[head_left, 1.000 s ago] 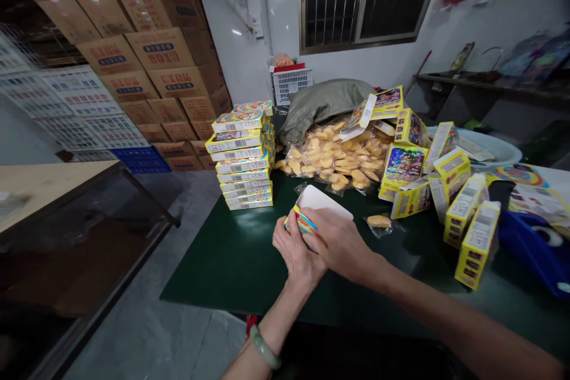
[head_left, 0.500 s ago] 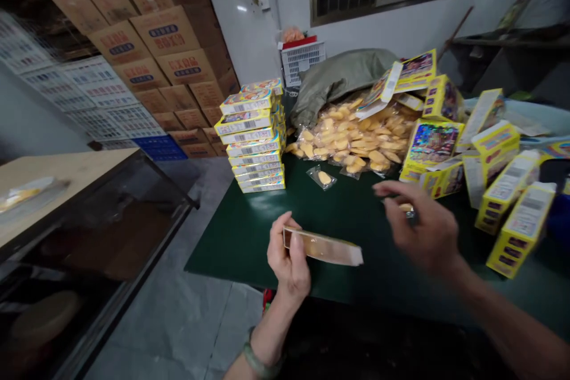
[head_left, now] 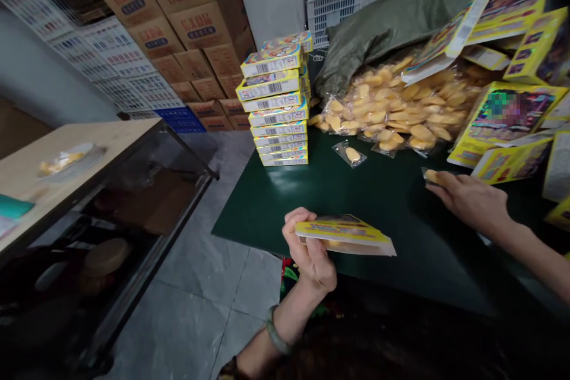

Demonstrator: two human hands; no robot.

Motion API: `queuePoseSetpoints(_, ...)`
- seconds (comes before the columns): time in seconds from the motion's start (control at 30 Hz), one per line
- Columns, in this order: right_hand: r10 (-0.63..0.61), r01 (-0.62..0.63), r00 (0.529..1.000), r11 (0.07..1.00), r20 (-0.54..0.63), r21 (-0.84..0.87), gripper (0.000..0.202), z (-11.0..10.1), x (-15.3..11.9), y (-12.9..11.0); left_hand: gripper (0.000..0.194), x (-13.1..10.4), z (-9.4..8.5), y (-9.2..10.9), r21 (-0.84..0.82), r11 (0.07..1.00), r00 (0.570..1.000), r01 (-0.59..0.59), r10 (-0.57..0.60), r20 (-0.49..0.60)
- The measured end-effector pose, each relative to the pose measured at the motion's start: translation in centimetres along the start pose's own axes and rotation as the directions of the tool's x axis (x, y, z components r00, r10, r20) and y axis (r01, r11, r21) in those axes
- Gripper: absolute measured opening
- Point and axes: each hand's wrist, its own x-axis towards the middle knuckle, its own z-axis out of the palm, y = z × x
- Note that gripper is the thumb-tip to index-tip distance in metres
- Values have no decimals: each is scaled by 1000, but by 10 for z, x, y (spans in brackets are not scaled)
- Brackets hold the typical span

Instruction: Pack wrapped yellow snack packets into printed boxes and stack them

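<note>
My left hand [head_left: 314,258] is closed around one end of a small yellow printed carton [head_left: 350,227], held tilted above the near edge of the green table. The carton's end at right is open, with a white flap showing; its contents are mostly hidden. To the right, my right hand [head_left: 478,199] pinches a clear-wrapped yellow piece [head_left: 431,176] at its fingertips, low over the table. A single wrapped piece [head_left: 352,155] lies apart on the table, in front of a large heap of wrapped yellow pieces [head_left: 392,104] spilling from a grey-green sack [head_left: 396,24].
A tall stack of filled-looking yellow boxes [head_left: 280,113] stands at the table's left. Open yellow cartons [head_left: 507,119] crowd the right side. Behind are a white crate [head_left: 333,9] and stacked brown cardboard boxes [head_left: 191,24]. A wooden-topped table [head_left: 116,136] stands across the floor at left.
The view has swung down and right. The carton in my left hand has turned, showing its yellow printed face. My right hand has lowered, with the wrapped piece now clearer at its fingertips.
</note>
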Motion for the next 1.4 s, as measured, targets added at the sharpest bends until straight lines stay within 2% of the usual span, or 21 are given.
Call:
queuePoseSetpoints(0.13,117,-116,993,993,17,-20,38,7,5,4,24,-7,-5,-2,28,999,1000,-16,16,24)
queuePoseSetpoints(0.27,69,-70,995,997,65,13,42,10,12,7,26,-10,-7,-1,33,999,999,-8,7,32)
queuePoseSetpoints(0.4,57,-59,996,998,75,25,32,7,18,3,23,-2,-1,2,65,993,995,97,-98,13)
queuePoseSetpoints(0.47,61,-63,998,995,25,79,28,1,20,2,25,7,5,3,102,983,988,153,-155,4)
queuePoseSetpoints(0.5,101,-98,995,986,-15,132,25,-6,20,1,27,11,9,4,122,977,985,173,-174,-5)
queuePoseSetpoints(0.57,222,-170,967,925,-120,340,19,-30,18,-1,30,21,15,3,147,969,980,198,-195,-31)
queuePoseSetpoints(0.6,276,-155,943,860,-187,486,17,-47,15,-4,31,25,17,2,151,967,979,205,-200,-44)
queuePoseSetpoints(0.63,309,-86,915,778,-260,623,16,-68,10,-9,32,28,19,1,149,967,978,209,-202,-57)
queuePoseSetpoints(0.7,296,177,853,611,-430,771,18,-116,-4,-28,33,32,23,0,134,969,977,210,-202,-73)
queuePoseSetpoints(0.73,250,291,823,586,-510,756,18,-138,-11,-41,33,34,24,-1,126,969,976,211,-203,-79)
queuePoseSetpoints(0.8,102,443,781,604,-616,662,14,-173,-22,-72,34,35,27,-2,103,969,973,223,-214,-88)
queuePoseSetpoints(0.87,-91,575,749,583,-657,575,12,-188,-24,-101,35,36,29,-3,81,968,969,239,-232,-90)
queuePoseSetpoints(0.93,-254,606,745,644,-616,467,14,-187,-16,-124,36,38,33,-3,66,967,967,246,-239,-91)
queuePoseSetpoints(0.97,-313,581,769,707,-558,404,15,-184,-11,-132,36,39,34,-4,62,968,967,244,-239,-89)
queuePoseSetpoints(1.07,-404,467,868,862,-289,197,17,-179,3,-145,35,43,40,-5,53,970,971,236,-232,-64)
queuePoseSetpoints(1.13,-439,455,887,883,-142,110,22,-182,9,-150,34,45,44,-7,46,972,972,232,-230,-45)
queuePoseSetpoints(1.17,-466,473,881,876,-85,94,24,-185,12,-153,34,45,45,-9,44,973,973,229,-227,-42)
queuePoseSetpoints(1.23,-548,543,836,829,3,134,23,-188,21,-157,34,44,47,-12,39,974,975,222,-220,-40)
queuePoseSetpoints(1.33,-707,644,697,692,123,327,20,-184,35,-159,36,41,46,-20,24,983,982,183,-182,-41)
queuePoseSetpoints(1.37,-747,657,658,633,98,409,21,-179,38,-157,35,41,46,-22,26,988,987,152,-151,-47)
queuePoseSetpoints(1.4,-761,662,649,571,10,486,23,-173,39,-155,32,41,46,-25,34,993,992,116,-114,-53)
